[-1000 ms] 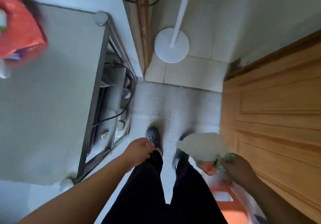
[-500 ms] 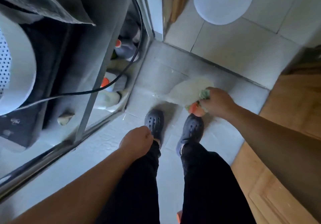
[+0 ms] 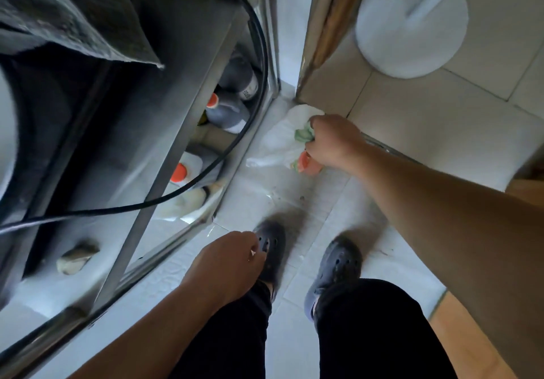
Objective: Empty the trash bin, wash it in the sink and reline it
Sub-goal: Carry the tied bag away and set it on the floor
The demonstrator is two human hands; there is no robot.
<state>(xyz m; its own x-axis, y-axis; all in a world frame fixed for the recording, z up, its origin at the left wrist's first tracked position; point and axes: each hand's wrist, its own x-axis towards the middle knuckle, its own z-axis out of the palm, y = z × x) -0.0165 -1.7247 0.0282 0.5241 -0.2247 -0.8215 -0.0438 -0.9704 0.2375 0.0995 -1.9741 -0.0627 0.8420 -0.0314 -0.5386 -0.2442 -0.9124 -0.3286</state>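
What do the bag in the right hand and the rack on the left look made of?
Bag: thin, translucent white plastic film, judging by its crumpled folds and the green and orange contents showing through beside the right hand. Rack: probably stainless steel or another bare metal; its bars are grey and shiny.

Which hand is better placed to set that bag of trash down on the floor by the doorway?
The right hand. It already grips the white trash bag by its gathered top, low over the floor tiles near the door frame. The left hand hangs by the leg, fingers loosely curled, holding nothing.
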